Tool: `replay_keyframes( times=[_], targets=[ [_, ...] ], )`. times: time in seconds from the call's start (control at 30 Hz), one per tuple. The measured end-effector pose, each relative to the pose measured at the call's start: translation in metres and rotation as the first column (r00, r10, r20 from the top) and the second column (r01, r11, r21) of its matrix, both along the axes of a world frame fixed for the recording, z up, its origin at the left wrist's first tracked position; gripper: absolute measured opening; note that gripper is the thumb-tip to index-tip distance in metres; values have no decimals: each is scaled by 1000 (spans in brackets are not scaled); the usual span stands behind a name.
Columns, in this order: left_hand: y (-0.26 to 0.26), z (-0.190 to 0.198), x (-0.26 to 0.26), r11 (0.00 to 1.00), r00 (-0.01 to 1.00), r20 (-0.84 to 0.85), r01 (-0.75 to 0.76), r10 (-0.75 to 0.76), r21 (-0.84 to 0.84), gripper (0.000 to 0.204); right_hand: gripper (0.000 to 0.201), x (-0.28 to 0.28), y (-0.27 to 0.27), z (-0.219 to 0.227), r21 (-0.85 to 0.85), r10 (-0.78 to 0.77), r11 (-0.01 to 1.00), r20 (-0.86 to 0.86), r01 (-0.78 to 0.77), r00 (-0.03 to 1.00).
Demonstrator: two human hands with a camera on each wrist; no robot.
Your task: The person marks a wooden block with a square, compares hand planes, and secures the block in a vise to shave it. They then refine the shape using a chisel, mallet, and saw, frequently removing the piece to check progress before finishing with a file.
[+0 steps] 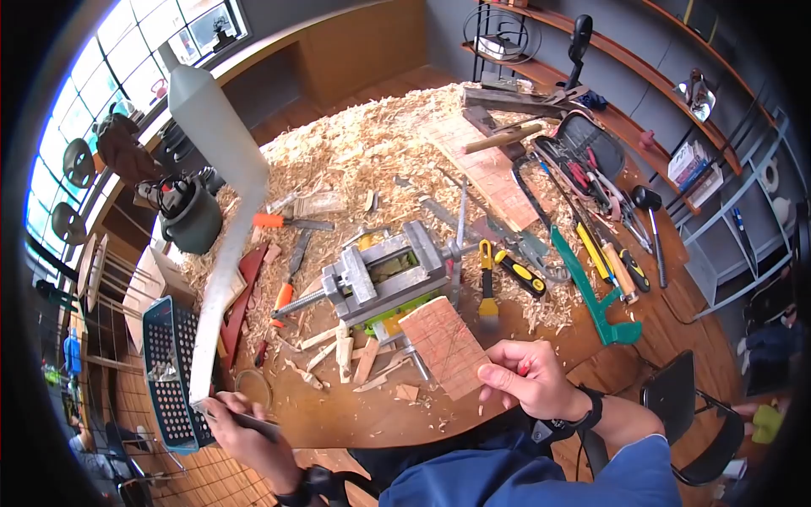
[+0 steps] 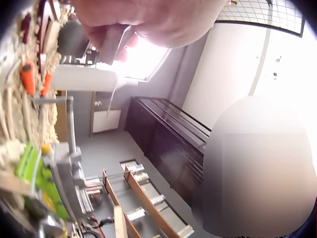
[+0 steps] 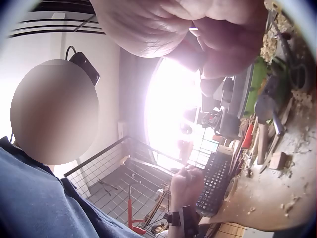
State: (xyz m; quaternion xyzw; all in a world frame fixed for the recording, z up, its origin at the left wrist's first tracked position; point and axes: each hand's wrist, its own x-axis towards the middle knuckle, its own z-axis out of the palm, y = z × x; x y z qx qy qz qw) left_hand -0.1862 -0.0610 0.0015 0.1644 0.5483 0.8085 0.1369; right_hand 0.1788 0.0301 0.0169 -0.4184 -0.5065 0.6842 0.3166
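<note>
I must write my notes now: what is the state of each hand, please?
Left hand: closed round a long, thin strip, maybe a blade.
Right hand: closed, pinching the corner of a wooden board.

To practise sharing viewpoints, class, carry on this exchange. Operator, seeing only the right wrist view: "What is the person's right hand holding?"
Observer: The right hand pinches a flat, reddish rectangular wooden board near one corner.

Operator: Is its upper face plain?

Observer: No, thin dark lines are drawn across it, some of them crossing.

Operator: Is there a scraper near that hand, and which way does it point?

Observer: Yes. A scraper with a yellow and black handle and a flat metal blade lies beyond the hand, its blade towards the person.
</note>
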Motion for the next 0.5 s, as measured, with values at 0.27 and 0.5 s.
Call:
replay_keyframes(
  times=[0.27,0.5],
  targets=[
    [-11,-67,-58,966,900,388,247,-198,-78,22,23,15,-6,-20,-101,44,994,12,-42,999],
    [-5,-81,-63,840,947,-186,129,-263,-527,40,22,1,-3,-40,-42,84,996,12,-84,996]
  ],
)
